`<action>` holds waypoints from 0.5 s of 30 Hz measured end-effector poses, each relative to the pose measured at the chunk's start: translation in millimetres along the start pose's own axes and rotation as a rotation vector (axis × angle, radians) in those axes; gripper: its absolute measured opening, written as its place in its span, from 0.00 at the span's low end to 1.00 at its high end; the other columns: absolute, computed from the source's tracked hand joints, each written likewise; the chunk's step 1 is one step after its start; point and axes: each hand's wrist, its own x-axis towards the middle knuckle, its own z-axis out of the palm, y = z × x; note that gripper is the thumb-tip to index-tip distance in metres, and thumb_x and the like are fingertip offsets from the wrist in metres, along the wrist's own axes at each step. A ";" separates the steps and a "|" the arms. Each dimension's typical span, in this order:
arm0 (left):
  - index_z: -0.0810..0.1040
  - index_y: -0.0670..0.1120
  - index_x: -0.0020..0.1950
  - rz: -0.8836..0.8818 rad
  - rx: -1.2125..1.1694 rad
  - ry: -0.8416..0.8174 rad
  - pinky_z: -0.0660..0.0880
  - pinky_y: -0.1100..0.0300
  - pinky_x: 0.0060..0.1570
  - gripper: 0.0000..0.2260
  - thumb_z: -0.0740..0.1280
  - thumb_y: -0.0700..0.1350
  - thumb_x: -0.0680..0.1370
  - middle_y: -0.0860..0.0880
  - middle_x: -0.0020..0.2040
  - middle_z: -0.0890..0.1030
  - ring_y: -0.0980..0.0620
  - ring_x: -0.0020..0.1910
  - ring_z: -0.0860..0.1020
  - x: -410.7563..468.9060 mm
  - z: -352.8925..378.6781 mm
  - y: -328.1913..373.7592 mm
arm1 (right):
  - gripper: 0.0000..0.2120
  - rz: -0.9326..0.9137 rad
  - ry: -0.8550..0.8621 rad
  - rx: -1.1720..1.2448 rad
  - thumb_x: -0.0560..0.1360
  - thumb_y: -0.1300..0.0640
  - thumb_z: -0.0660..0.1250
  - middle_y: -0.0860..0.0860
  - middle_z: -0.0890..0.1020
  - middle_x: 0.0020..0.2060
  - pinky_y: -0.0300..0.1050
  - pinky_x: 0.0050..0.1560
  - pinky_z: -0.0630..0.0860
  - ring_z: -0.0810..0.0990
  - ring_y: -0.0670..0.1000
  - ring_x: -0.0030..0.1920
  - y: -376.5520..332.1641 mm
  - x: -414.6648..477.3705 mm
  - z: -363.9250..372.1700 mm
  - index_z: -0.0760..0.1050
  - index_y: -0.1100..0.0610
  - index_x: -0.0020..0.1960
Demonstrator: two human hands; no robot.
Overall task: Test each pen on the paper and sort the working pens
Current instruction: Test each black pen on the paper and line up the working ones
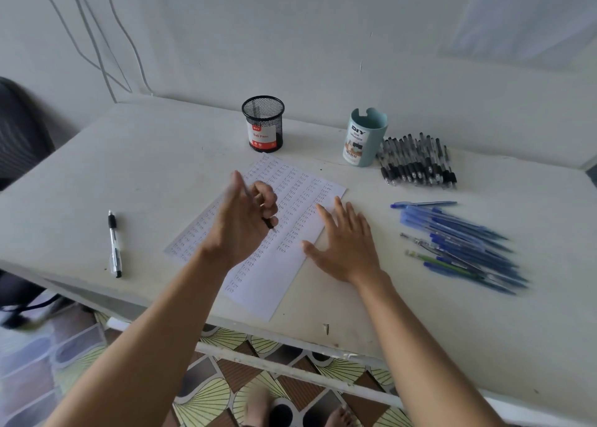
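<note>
Head view shows a pen test under way: the left hand [244, 224], fingers curled round a black pen [269, 223], hovers over the paper [274, 284] near the tabletop's front edge, the right hand's [347, 249] spread fingers pinning it flat; next the tip must touch down and write.

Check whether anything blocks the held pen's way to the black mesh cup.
Nothing visible does. Between the pen in the left hand and the mesh cup lie only flat paper and table; the teal cup stands aside, rightward.
</note>
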 end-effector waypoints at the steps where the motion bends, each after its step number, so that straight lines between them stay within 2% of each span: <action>1: 0.77 0.45 0.37 0.034 0.083 0.023 0.66 0.60 0.39 0.18 0.61 0.55 0.80 0.50 0.37 0.72 0.54 0.34 0.67 1.8 1.4 -3.8 | 0.41 -0.003 -0.001 -0.005 0.74 0.30 0.53 0.52 0.39 0.81 0.55 0.77 0.37 0.38 0.54 0.80 -0.3 0.2 -0.1 0.45 0.46 0.81; 3: 0.80 0.41 0.47 0.070 0.258 0.082 0.73 0.62 0.40 0.18 0.56 0.49 0.86 0.48 0.43 0.80 0.52 0.38 0.75 4.3 3.6 -11.9 | 0.42 -0.004 -0.007 -0.008 0.74 0.29 0.53 0.52 0.39 0.81 0.55 0.77 0.36 0.37 0.55 0.80 -0.4 0.3 -0.5 0.45 0.46 0.81; 5: 0.79 0.41 0.56 0.049 0.329 0.119 0.77 0.59 0.46 0.24 0.50 0.56 0.85 0.46 0.50 0.81 0.49 0.46 0.80 4.5 2.8 -16.6 | 0.42 0.000 -0.005 -0.005 0.74 0.29 0.54 0.52 0.40 0.81 0.55 0.77 0.37 0.38 0.55 0.80 -0.7 0.2 -1.1 0.46 0.46 0.81; 6: 0.78 0.43 0.58 0.042 0.344 0.124 0.77 0.58 0.45 0.26 0.49 0.60 0.83 0.46 0.49 0.80 0.49 0.46 0.80 4.3 1.3 -18.2 | 0.42 0.003 -0.004 0.000 0.74 0.29 0.55 0.52 0.41 0.81 0.55 0.77 0.37 0.38 0.55 0.80 -1.0 0.4 -1.1 0.47 0.46 0.81; 8: 0.77 0.42 0.53 0.049 0.390 0.138 0.77 0.55 0.39 0.26 0.51 0.62 0.81 0.48 0.43 0.79 0.48 0.40 0.80 3.9 -0.1 -20.4 | 0.43 0.008 0.000 0.002 0.73 0.28 0.54 0.52 0.42 0.81 0.54 0.77 0.37 0.39 0.55 0.80 -0.9 1.3 -0.4 0.47 0.45 0.81; 9: 0.76 0.40 0.49 0.061 0.456 0.166 0.78 0.53 0.39 0.24 0.55 0.60 0.82 0.48 0.41 0.80 0.47 0.39 0.81 4.1 -0.4 -21.4 | 0.44 0.010 0.005 -0.003 0.71 0.27 0.53 0.52 0.42 0.81 0.55 0.77 0.37 0.39 0.55 0.80 -1.1 1.8 0.0 0.47 0.45 0.81; 12: 0.78 0.37 0.44 0.082 0.653 0.267 0.83 0.47 0.47 0.10 0.70 0.43 0.80 0.45 0.43 0.83 0.45 0.42 0.85 3.3 -1.6 -25.7 | 0.43 0.007 0.020 -0.004 0.72 0.27 0.54 0.53 0.43 0.81 0.55 0.77 0.39 0.41 0.55 0.80 -0.6 2.2 0.3 0.48 0.46 0.80; 15: 0.78 0.38 0.42 0.069 0.743 0.305 0.81 0.56 0.33 0.07 0.76 0.36 0.74 0.45 0.40 0.84 0.48 0.36 0.84 -1.9 0.0 -26.1 | 0.43 0.002 0.019 0.003 0.74 0.29 0.58 0.53 0.42 0.81 0.55 0.78 0.39 0.41 0.56 0.80 -1.0 0.6 -1.3 0.48 0.47 0.81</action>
